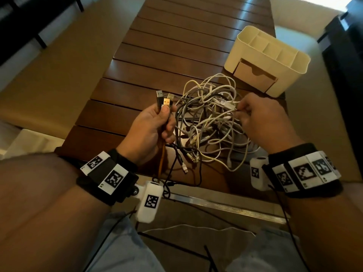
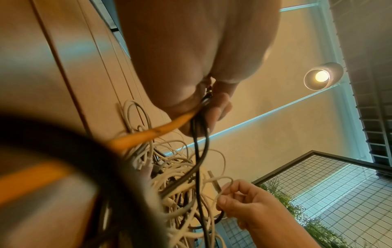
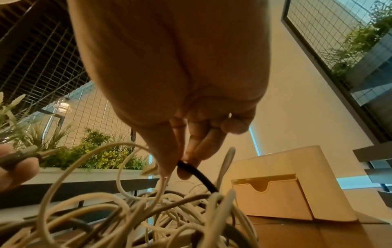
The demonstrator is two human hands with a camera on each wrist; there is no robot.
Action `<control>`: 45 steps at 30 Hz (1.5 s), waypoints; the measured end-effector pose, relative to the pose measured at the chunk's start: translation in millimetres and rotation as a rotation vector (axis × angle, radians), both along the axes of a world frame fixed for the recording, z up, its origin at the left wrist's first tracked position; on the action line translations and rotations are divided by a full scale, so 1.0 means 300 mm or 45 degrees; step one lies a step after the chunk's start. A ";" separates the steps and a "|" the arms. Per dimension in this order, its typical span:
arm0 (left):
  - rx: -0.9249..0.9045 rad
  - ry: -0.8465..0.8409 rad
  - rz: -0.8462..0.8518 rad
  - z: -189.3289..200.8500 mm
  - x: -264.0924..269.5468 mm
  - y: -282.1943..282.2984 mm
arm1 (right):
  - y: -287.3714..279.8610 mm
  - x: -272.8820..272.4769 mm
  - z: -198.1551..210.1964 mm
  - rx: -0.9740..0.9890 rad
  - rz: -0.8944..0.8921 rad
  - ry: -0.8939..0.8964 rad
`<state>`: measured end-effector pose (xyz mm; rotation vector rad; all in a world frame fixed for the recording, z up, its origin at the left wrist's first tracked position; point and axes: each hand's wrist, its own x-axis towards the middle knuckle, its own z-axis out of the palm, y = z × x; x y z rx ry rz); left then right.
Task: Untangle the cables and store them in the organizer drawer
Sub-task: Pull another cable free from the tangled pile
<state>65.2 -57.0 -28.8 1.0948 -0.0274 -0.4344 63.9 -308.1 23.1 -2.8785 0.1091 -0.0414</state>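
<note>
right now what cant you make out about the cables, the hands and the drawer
- Cable count and which plug belongs to which cable: head view, the cable tangle overlaps itself.
- Which strand the right hand pinches: head view, fingers cover it; the right wrist view shows a black cable there.
- Cable ends in the left hand: left wrist view, the palm hides them.
- Drawer contents: it is shut.
- Foreground cables: left wrist view, blurred.

A slatted wooden table runs down the room. A round wall lamp glows above, wire mesh panels stand behind, and leafy plants, possibly artificial, fill a white planter.
</note>
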 end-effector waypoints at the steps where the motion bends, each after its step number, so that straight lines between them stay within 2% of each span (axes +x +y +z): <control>1: 0.012 -0.005 0.003 -0.001 0.000 0.001 | -0.001 0.000 -0.003 0.034 0.030 0.033; 5: 0.042 -0.013 0.003 0.000 -0.003 0.002 | -0.005 0.000 -0.009 0.015 0.177 0.167; 9: 0.011 -0.004 -0.023 0.002 -0.008 0.002 | -0.009 -0.001 -0.004 0.278 0.111 -0.064; 12: -0.001 0.039 -0.001 0.007 -0.012 -0.011 | 0.031 -0.023 0.018 0.468 0.169 -0.199; 17: 0.042 0.030 0.023 0.004 -0.027 -0.043 | 0.152 -0.058 0.009 0.437 0.430 -0.343; 21: 0.043 -0.061 0.019 0.005 -0.046 -0.070 | 0.224 -0.083 -0.028 0.422 0.412 -0.433; 24: 0.062 -0.072 0.044 0.005 -0.057 -0.085 | 0.261 -0.100 -0.045 0.519 0.366 -0.421; 28: -0.037 0.038 0.054 0.014 -0.068 -0.087 | 0.276 -0.092 -0.075 0.630 0.356 -0.388; 36: -0.051 -0.070 0.054 0.018 -0.058 -0.073 | 0.278 -0.086 -0.101 0.688 0.471 -0.312; 38: -0.074 -0.055 0.106 0.031 -0.052 -0.061 | 0.260 -0.083 -0.091 0.579 0.474 -0.245; 42: -0.073 -0.028 0.153 0.036 -0.035 -0.041 | 0.196 -0.063 -0.082 0.162 0.455 -0.160; 45: -0.137 0.011 0.196 0.046 -0.033 -0.026 | 0.126 -0.028 -0.074 -0.027 0.334 -0.166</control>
